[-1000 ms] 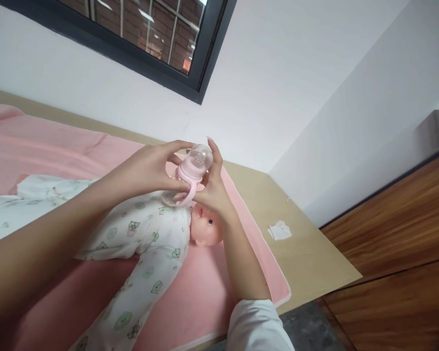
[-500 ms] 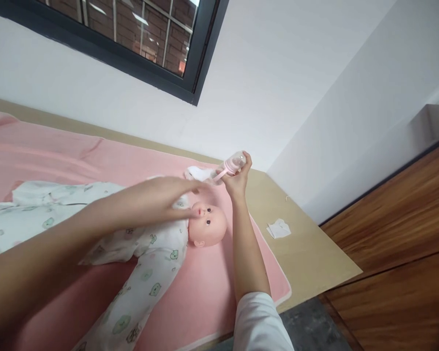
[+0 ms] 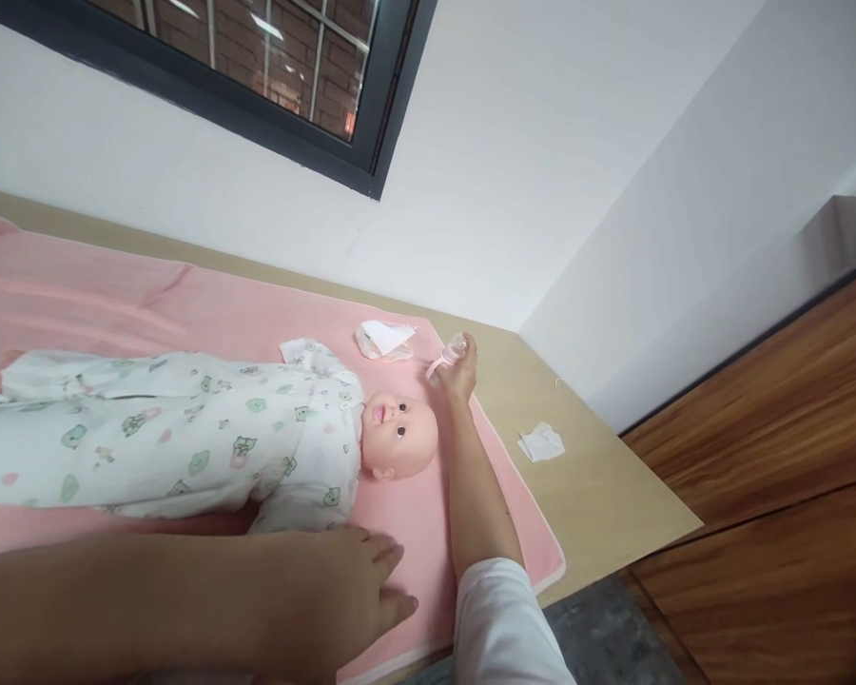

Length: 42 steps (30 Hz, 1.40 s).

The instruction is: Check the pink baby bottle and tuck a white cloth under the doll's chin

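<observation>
A baby doll in a white romper with green animal prints lies on its back on a pink blanket. My right hand is closed around a clear baby bottle with pink handles, beyond the doll's head at the blanket's edge. Whether the bottle rests on the surface I cannot tell. My left hand is over the blanket on the near side of the doll, fingers apart and holding nothing. It covers part of the doll's near sleeve.
A small clear packet with something white lies on the blanket near the wall. One folded white cloth is on the bare wooden table top to the right. Behind stand a white wall and a dark-framed window.
My left hand has swung from above the doll's face down to the near side. My right hand has lowered the bottle slightly toward the blanket's edge.
</observation>
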Available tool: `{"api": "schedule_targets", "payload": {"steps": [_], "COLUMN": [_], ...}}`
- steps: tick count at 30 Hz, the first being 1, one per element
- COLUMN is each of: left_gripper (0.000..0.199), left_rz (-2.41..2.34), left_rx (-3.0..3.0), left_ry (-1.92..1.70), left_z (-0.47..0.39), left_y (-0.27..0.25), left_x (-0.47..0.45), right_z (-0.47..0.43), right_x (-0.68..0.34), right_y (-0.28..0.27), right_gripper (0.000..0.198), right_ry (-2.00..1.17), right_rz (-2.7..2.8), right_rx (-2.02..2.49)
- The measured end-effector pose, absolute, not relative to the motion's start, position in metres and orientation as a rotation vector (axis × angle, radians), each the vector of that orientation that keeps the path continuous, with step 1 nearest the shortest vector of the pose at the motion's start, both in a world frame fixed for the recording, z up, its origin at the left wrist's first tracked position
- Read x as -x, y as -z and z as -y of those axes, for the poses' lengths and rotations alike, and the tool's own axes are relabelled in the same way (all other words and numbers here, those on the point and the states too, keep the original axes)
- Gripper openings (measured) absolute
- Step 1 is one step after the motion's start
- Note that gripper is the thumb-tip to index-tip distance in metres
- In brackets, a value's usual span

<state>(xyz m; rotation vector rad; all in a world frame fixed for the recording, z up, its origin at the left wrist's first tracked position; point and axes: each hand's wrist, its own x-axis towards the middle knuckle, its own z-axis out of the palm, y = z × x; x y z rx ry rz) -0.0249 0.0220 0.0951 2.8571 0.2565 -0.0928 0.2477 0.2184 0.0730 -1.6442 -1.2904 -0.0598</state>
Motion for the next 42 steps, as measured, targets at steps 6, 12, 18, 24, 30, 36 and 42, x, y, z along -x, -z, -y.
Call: {"api": "schedule_targets", "payload": {"steps": [6, 12, 18, 24, 30, 36, 42], "left_gripper": [0.093, 0.091, 0.103, 0.116, 0.115, 0.105, 0.094], "left_rz": [-0.2, -0.25, -0.257, -0.183, -0.176, -0.177, -0.215], "left_rx": [-2.869, -2.776, -2.845, -2.917, -2.949, -2.947, -2.924], "left_ry": [0.089, 0.16, 0.163, 0.115, 0.122, 0.207, 0.527], "left_z": [-0.019, -0.018, -0.018, -0.025, -0.025, -0.023, -0.019], "left_y": [-0.056, -0.06, -0.053, -0.009, 0.003, -0.027, -0.078], "left_x": [0.022, 0.019, 0.015, 0.008, 0.003, 0.005, 0.01], "right_z": [-0.219, -0.219, -0.218, -0.217, -0.218, -0.218, -0.217], "right_x": [-0.253, -0.252, -0.251, -0.25, -0.25, -0.25, -0.249], "right_y": [-0.066, -0.066, -0.068, -0.069, -0.069, -0.069, -0.069], "right_gripper": [0.081, 0.081, 0.081, 0.08, 0.08, 0.08, 0.08], "right_ry": [0.068, 0.057, 0.05, 0.039, 0.039, 0.036, 0.02], "right_rz": [1.264, 1.258, 1.267, 1.285, 1.284, 1.28, 1.273], "right_rx": [1.673, 1.676, 1.68, 1.667, 1.674, 1.673, 1.677]}}
